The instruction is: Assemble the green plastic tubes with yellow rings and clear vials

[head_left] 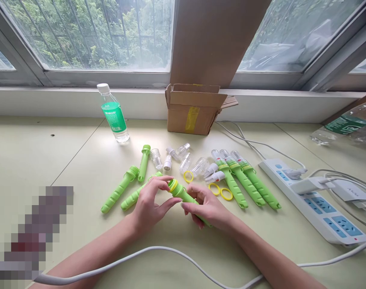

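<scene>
My right hand is wrapped around a green plastic handle, tilted with its open end up and to the left. A yellow ring sits around that open end. My left hand has its fingers and thumb curved about the ring, touching it. Left of my hands lie three more green handles, one partly hidden behind my left hand. Beyond my hands are several clear ribbed caps and small white pieces. Three loose yellow rings rest near my right hand.
Three green handles with clear tops lie at the right, beside a white power strip with plugs and cables. A cardboard box and a water bottle stand at the back. Another bottle is at far right. A white cable crosses the front.
</scene>
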A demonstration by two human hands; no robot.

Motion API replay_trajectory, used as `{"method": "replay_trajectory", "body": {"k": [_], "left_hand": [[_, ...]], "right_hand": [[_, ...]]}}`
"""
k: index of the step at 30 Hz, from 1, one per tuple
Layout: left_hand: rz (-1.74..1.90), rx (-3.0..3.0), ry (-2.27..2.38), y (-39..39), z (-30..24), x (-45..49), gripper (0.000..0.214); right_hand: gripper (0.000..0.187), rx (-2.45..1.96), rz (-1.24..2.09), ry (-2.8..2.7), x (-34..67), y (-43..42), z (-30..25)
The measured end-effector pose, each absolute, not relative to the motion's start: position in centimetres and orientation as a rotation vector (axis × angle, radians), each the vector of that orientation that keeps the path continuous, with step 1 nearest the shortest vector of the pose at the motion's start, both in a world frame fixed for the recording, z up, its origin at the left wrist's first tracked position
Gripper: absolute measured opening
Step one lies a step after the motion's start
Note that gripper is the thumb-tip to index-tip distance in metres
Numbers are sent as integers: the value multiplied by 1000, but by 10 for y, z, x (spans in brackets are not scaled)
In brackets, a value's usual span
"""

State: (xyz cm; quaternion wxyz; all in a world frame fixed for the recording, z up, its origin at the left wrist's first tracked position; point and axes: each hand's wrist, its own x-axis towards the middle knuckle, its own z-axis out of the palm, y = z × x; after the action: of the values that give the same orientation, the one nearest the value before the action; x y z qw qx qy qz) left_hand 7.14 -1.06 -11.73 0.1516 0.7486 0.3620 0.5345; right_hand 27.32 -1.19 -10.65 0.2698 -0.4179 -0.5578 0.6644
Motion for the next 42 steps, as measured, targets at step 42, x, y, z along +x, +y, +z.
{"method": "replay_trajectory", "body": {"k": [42], "left_hand": [[1570, 2229, 1103, -8, -120, 70, 25]], "right_hand": [[19, -1197, 622, -2012, 262, -26, -113]]}}
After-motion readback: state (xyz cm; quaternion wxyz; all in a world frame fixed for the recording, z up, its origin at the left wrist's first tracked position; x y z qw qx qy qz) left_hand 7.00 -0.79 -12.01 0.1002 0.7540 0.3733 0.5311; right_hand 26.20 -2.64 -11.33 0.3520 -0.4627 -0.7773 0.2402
